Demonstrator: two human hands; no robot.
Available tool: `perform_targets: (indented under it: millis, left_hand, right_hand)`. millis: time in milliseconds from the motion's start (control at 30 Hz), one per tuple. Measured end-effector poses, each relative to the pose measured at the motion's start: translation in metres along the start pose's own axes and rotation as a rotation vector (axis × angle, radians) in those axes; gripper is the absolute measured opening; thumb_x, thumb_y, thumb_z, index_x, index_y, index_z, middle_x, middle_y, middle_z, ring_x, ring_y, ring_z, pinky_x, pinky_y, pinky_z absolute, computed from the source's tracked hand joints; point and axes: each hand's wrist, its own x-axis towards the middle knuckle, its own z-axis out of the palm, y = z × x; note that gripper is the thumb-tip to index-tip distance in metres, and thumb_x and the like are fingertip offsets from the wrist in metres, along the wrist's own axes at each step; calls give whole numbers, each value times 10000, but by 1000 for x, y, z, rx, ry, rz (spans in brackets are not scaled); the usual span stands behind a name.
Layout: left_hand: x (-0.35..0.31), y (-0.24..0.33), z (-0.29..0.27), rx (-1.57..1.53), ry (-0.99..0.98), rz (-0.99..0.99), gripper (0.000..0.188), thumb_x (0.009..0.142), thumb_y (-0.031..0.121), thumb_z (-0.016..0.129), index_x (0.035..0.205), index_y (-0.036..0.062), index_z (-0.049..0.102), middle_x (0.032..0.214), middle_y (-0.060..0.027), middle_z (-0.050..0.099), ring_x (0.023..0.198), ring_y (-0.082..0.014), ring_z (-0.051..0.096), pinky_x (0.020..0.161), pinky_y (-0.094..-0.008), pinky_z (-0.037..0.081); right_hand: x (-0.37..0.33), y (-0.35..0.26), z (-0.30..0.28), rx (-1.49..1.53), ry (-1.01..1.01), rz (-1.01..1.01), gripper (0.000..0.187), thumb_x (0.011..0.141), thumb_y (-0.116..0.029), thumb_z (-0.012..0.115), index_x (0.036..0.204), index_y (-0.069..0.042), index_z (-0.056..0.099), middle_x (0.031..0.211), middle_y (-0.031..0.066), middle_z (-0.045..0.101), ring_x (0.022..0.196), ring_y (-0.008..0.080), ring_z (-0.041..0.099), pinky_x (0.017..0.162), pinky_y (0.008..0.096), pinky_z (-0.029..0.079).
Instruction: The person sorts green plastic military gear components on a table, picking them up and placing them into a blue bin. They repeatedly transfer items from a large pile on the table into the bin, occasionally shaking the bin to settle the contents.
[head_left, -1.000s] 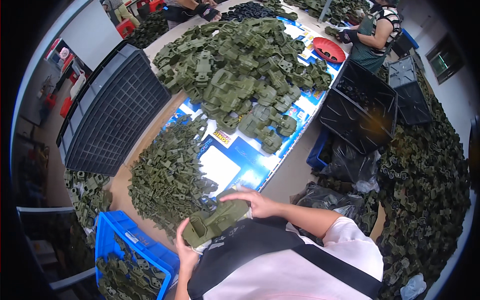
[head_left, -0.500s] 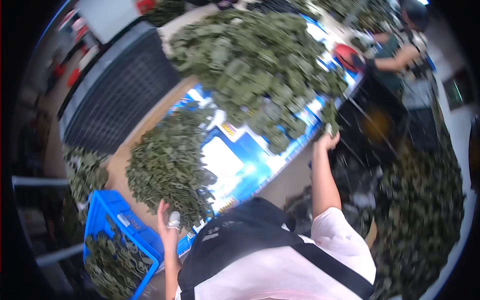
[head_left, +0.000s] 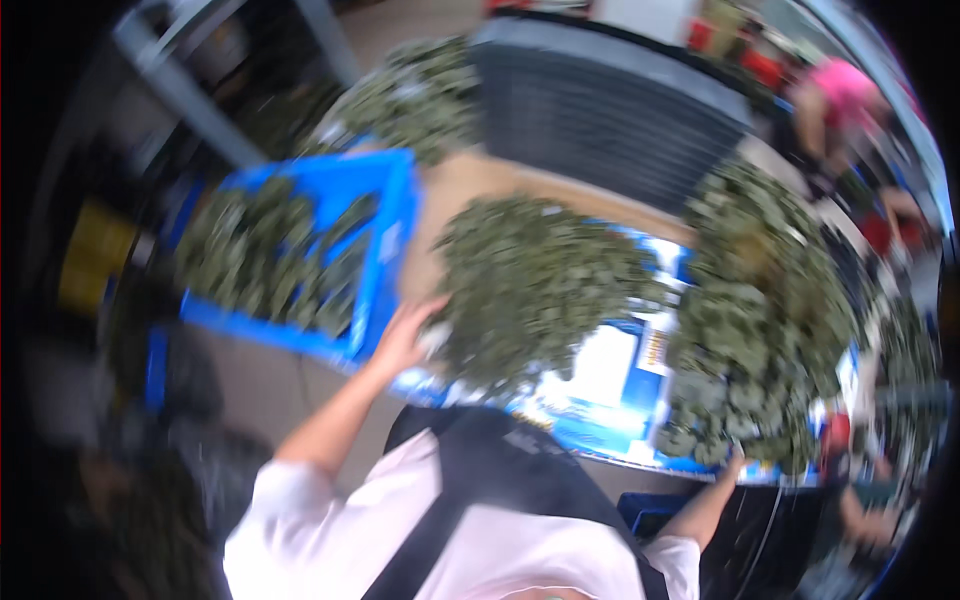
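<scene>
My left hand point(head_left: 404, 335) reaches to the near left edge of a pile of green leafy sprigs point(head_left: 540, 280). Its fingers are stretched out and apart beside the leaves, and something white shows near the thumb. Farther right, my right hand point(head_left: 734, 464) is at the near edge of a larger heap of broad green leaves point(head_left: 750, 330). Leaves and blur hide its fingers, so its grip cannot be made out. Both piles lie on a table covered with a blue and white printed sheet point(head_left: 600, 415).
A blue crate point(head_left: 385, 260) holding leafy sprigs stands left of the smaller pile. A dark ridged bin point(head_left: 600, 110) sits behind it. More leaves point(head_left: 420, 100) lie at the back left. A person in pink point(head_left: 840, 95) is at the far right; another person's arm point(head_left: 865, 520) shows lower right.
The view has swung left, bringing the blue crate further in. My left hand has come up beside the smaller pile. My right hand, earlier at a hanging sprig, is now against the larger heap's edge.
</scene>
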Motion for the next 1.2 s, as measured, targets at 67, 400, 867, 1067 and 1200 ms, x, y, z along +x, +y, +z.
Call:
perform_targets:
  millis: [67, 400, 867, 1067, 1200]
  left_hand:
    - [-9, -25, -27, 122, 256, -17, 550, 710, 59, 601, 1242, 98, 471, 1148, -157, 525, 1117, -345, 438, 977, -409, 319]
    - [-103, -249, -204, 754, 1041, -775, 823, 627, 274, 749, 1320, 115, 335, 1238, -179, 436, 1180, -350, 355, 1015, -462, 248]
    - [-43, -146, -156, 760, 748, -63, 593, 593, -46, 608, 1148, 131, 498, 1095, -81, 558, 1090, -248, 496, 992, -438, 246]
    - [-10, -26, -67, 537, 398, 765, 202, 696, 207, 620, 856, 312, 556, 1215, 26, 546, 1151, -194, 448, 1025, -452, 203]
    - [-13, 11, -20, 388, 153, 866, 409, 694, 179, 671, 1021, 404, 573, 1369, -29, 358, 1206, -262, 386, 1020, -443, 256]
  right_hand:
    - [-8, -18, -5, -224, 116, -98, 708, 745, -204, 662, 1318, -73, 268, 1143, 199, 535, 933, 335, 566, 832, 413, 446]
    - [-192, -42, 101, -639, 142, -1006, 451, 819, -97, 570, 1239, 16, 452, 1177, 198, 520, 1033, 332, 531, 874, 384, 431]
    - [-441, -56, 324, -744, -986, -616, 324, 797, 0, 511, 1120, 6, 541, 1132, 106, 558, 1057, 201, 524, 924, 303, 388]
    - [-532, -69, 402, -240, -1475, 102, 680, 838, -289, 543, 1394, -73, 216, 1314, 144, 405, 1155, 227, 441, 936, 361, 393]
    - [-520, -59, 394, -391, -1622, 8, 699, 810, -75, 561, 1408, -105, 200, 1345, 141, 369, 1219, 220, 382, 983, 316, 330]
